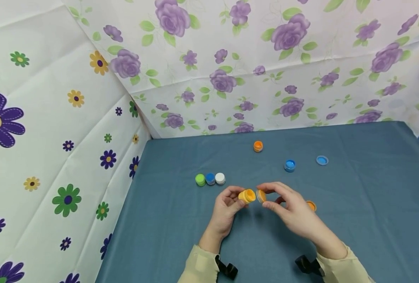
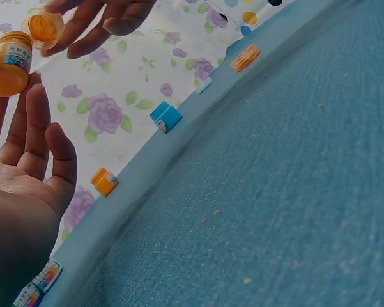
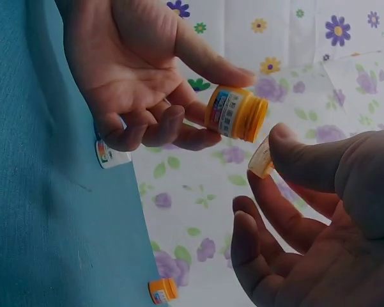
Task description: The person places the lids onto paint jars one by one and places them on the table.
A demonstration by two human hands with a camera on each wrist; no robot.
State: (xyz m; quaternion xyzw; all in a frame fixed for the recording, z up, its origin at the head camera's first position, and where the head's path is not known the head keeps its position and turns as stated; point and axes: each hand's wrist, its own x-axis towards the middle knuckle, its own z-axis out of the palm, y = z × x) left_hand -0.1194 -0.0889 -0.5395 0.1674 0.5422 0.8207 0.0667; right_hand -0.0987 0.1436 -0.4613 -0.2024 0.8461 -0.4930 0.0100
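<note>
So my left grip has a little yellow jar pinched between thumb and fingers, label showing in the wrist views, tipped so its uncapped mouth faces over toward my right grip. That one's pinching the yellow lid by its rim, standing up on edge, inner side toward the jar — just beside the mouth, small gap, no contact. Both are held up off the desk. Just past my left grip and a bit to its left there's a tight row of three capped pots: a green pot, a blue-capped pot and a white pot. Straight out beyond my right grip sits an uncapped blue jar, with a blue lid off to the right of it. An uncapped orange jar is farthest out, roughly ahead of the gap between my grips. Right next to my right grip — partly hidden behind it — is an orange lid.
</note>
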